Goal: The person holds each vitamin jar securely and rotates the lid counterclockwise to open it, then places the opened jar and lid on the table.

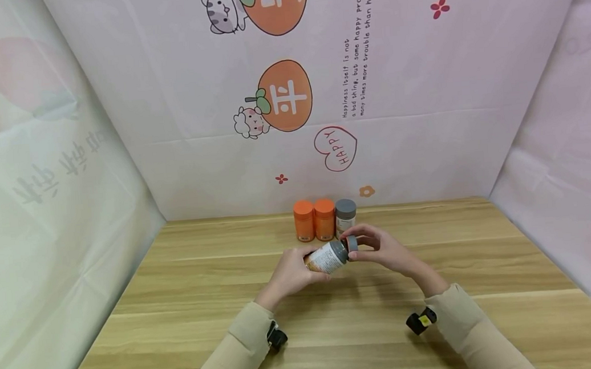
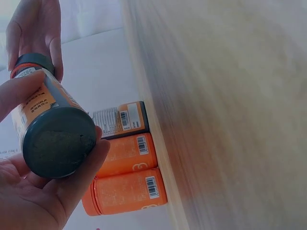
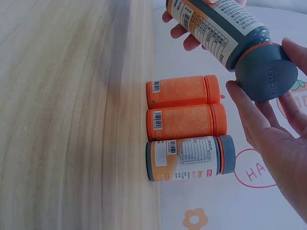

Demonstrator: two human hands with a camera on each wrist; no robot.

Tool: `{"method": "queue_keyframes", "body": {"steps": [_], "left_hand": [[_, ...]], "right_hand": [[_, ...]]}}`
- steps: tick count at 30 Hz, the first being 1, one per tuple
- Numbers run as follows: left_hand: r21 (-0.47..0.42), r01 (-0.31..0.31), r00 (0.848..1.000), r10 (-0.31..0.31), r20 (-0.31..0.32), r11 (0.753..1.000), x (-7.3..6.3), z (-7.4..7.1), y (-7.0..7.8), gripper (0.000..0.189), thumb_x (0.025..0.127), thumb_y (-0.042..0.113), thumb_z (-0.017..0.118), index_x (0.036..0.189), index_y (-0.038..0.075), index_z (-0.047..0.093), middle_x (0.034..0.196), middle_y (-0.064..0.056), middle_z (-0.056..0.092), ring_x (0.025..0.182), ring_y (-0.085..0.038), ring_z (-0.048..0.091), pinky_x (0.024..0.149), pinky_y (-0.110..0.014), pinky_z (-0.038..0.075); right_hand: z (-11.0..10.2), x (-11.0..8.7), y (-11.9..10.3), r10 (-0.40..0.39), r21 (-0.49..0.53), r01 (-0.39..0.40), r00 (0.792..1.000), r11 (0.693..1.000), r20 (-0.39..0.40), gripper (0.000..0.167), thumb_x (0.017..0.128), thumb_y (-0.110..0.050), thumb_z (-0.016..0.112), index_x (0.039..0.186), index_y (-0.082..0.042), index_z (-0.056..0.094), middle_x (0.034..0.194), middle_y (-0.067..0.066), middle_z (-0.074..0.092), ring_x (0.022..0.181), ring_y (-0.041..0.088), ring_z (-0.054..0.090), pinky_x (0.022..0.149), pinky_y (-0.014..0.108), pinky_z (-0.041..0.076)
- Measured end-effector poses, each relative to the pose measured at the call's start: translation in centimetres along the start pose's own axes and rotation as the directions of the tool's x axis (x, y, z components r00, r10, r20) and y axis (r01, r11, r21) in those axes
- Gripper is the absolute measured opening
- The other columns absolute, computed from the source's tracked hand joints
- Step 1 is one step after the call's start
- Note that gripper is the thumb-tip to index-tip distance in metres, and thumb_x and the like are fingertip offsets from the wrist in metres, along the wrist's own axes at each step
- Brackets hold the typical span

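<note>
My left hand [image 1: 293, 271] grips a grey supplement bottle [image 1: 326, 258] with a white and orange label, its body tilted above the table. At the bottle's mouth, my right hand [image 1: 385, 251] pinches the grey cap [image 3: 266, 72] between thumb and fingers. An orange ring shows at the cap's edge, and the cap sits slightly askew on the neck in the right wrist view. In the left wrist view the bottle's dark round base [image 2: 58, 143] faces the camera. Fingers cover part of the label.
Behind the hands, two orange bottles [image 1: 304, 223] and a second grey-capped bottle [image 1: 346, 210] stand side by side near the back wall. A printed white cloth [image 1: 402, 160] hangs behind and beside the wooden table [image 1: 217, 247].
</note>
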State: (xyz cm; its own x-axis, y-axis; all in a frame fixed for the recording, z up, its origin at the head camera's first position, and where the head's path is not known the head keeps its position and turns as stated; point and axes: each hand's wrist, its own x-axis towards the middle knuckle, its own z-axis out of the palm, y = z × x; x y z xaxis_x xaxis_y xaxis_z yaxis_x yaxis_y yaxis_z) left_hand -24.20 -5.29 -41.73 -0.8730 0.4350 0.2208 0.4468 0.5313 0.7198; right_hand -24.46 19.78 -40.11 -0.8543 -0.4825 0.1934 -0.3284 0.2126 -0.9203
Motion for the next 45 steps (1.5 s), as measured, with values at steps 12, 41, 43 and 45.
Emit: {"method": "queue_keyframes", "body": {"steps": [12,41,43,45], "left_hand": [[0.003,-0.013,0.999,0.013,-0.044,1.000,0.1,0.1,-0.5,0.051,0.065,0.033,0.085,0.108,0.013,0.065,0.092,-0.001,0.068,0.077,-0.013,0.061,0.066,-0.025,0.049],[-0.031,0.052,0.989,-0.056,-0.137,0.998,0.5,-1.2,-2.3,0.047,0.067,0.018,0.083,0.106,0.008,0.058,0.097,-0.006,0.065,0.084,-0.018,0.061,0.073,-0.035,0.051],[-0.031,0.055,0.988,-0.059,-0.140,0.998,0.5,-1.4,-2.4,0.048,0.067,0.018,0.082,0.107,0.007,0.058,0.098,-0.007,0.065,0.085,-0.020,0.061,0.073,-0.036,0.051],[-0.030,0.058,0.987,-0.061,-0.145,0.998,0.6,-1.6,-2.6,0.048,0.067,0.018,0.082,0.107,0.006,0.058,0.098,-0.008,0.065,0.085,-0.020,0.062,0.073,-0.037,0.051]], "right_hand": [[-0.3,0.0,0.5,-0.008,0.028,0.009,0.999,1.000,-0.033,0.048,0.087,-0.015,0.068,0.129,-0.004,0.048,0.130,0.019,0.050,0.111,0.029,0.055,0.083,0.033,0.053],[-2.6,-0.9,2.3,0.061,0.003,-0.061,0.995,0.998,-0.080,0.051,0.088,-0.018,0.066,0.135,-0.008,0.049,0.137,0.021,0.048,0.113,0.014,0.060,0.085,0.024,0.051],[-2.7,-1.0,2.5,0.071,-0.030,-0.074,0.993,0.997,-0.094,0.049,0.088,-0.021,0.067,0.134,-0.012,0.052,0.138,0.018,0.049,0.116,0.020,0.059,0.086,0.024,0.051],[-2.9,-1.0,2.7,0.067,-0.053,-0.072,0.993,0.996,-0.099,0.048,0.088,-0.022,0.067,0.134,-0.013,0.053,0.137,0.016,0.050,0.118,0.025,0.057,0.086,0.024,0.051]]}}
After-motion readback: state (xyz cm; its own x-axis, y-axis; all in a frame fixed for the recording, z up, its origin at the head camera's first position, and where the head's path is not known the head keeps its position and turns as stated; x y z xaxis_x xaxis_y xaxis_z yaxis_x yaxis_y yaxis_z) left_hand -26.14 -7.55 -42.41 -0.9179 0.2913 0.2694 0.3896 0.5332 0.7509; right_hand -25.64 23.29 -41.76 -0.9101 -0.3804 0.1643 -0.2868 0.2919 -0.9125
